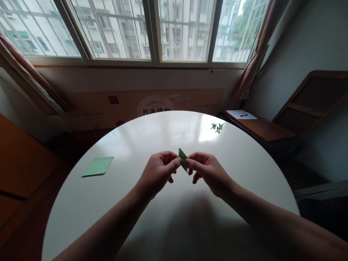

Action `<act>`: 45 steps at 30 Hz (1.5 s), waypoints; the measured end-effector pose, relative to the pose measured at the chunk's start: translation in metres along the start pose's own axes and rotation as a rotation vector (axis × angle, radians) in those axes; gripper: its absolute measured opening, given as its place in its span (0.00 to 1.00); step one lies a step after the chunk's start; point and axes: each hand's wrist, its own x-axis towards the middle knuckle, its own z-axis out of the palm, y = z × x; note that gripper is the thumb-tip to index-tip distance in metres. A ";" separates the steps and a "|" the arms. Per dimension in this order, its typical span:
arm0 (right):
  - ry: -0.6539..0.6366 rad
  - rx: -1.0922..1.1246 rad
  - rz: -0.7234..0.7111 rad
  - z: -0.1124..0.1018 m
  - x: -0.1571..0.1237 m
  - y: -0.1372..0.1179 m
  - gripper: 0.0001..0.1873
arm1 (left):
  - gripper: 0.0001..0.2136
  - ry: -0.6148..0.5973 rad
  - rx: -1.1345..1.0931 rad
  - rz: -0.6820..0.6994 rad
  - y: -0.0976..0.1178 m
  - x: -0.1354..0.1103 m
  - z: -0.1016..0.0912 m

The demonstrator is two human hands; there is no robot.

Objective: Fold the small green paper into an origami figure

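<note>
Between my two hands, above the middle of the table, is a small piece of folded green paper [183,155], narrow and pointed at both ends. My left hand [163,166] pinches its left side between thumb and forefinger. From the right, my right hand [204,166] pinches the opposite side in the same way, its other fingers curled beneath. The fingertips cover part of the folds. On the left of the table lies a stack of light green square paper [98,166]. Several small folded green paper figures [218,127] sit together near the far right edge.
The round white table [141,224] has a glossy top. Past its right edge stands a wooden side table [268,127] with a white sheet [236,113] and a pen [244,115]. A long printed carton [127,103] leans below the barred window [185,32].
</note>
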 end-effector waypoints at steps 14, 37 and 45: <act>-0.001 0.152 0.093 -0.001 0.001 -0.004 0.11 | 0.10 -0.060 -0.126 -0.057 0.000 0.001 -0.002; -0.030 -0.097 -0.252 -0.007 0.001 -0.001 0.10 | 0.06 -0.081 0.062 0.063 0.002 -0.005 0.001; -0.089 0.013 -0.170 -0.008 0.001 -0.002 0.10 | 0.05 -0.078 0.049 0.063 0.004 -0.005 0.000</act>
